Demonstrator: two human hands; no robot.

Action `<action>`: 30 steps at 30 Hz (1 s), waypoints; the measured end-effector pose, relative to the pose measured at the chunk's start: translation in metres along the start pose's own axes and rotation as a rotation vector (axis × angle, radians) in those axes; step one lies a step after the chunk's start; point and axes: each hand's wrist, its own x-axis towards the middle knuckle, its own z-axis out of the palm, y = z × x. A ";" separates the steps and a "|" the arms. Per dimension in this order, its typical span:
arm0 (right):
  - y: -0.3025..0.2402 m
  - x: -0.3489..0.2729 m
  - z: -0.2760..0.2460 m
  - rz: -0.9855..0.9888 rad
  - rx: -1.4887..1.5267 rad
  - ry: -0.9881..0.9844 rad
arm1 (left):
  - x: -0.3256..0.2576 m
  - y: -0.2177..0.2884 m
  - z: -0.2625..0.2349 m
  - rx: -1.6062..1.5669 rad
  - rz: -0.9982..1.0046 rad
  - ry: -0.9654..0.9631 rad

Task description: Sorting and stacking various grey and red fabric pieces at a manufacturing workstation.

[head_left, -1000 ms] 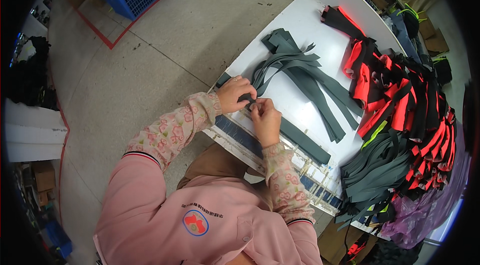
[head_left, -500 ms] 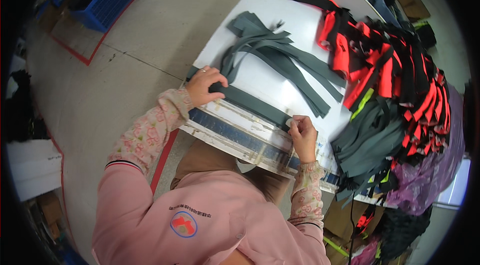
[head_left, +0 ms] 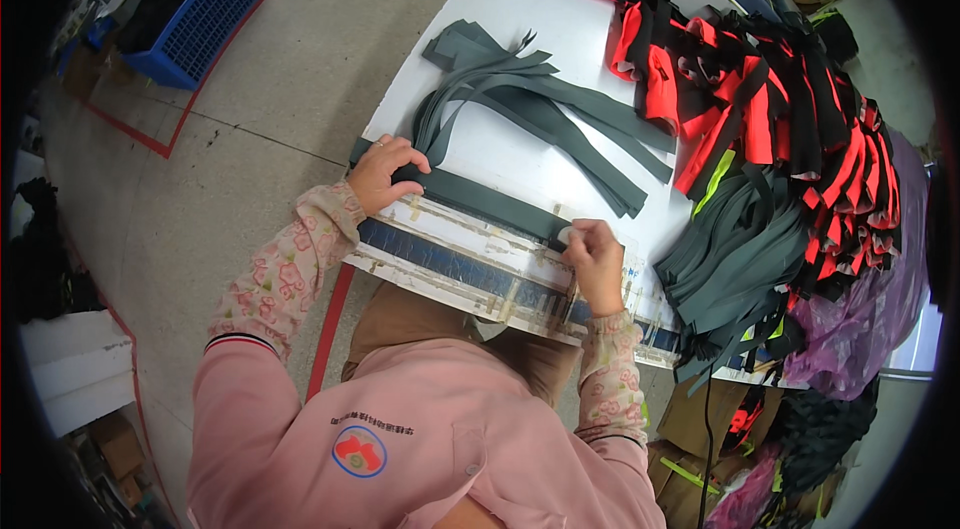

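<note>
A dark grey-green fabric strip [head_left: 490, 204] lies stretched along the near edge of the white table. My left hand [head_left: 385, 174], with a ring on one finger, presses down on the strip's left part, its thumb and fingers curled around the material. At the strip's right end, my right hand [head_left: 598, 264] pinches a small pale round piece [head_left: 566, 235] against the strip; what that piece is cannot be made out. Just beyond the strip, a loose bundle of similar grey-green strips [head_left: 540, 94] is spread over the table.
To the right are a heap of red-and-black fabric pieces [head_left: 740, 99], a thick pile of grey-green strips [head_left: 735, 239] and a purple plastic bag [head_left: 865, 309]. Worn tape and a blue band [head_left: 440, 262] run along the table's near edge. A blue crate [head_left: 195, 29] stands at far left.
The whole view has shifted slightly, so the table appears a little further left and up. Both hands keep their places on the strip.
</note>
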 end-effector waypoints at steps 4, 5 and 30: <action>-0.028 -0.001 -0.002 -0.006 0.228 0.042 | -0.003 0.000 -0.005 0.009 -0.013 -0.017; -0.032 -0.001 0.003 -0.029 0.248 -0.003 | -0.004 0.000 -0.006 0.021 -0.031 -0.032; -0.083 0.048 0.163 -0.315 -0.007 -0.096 | -0.007 -0.007 0.008 0.045 0.006 0.069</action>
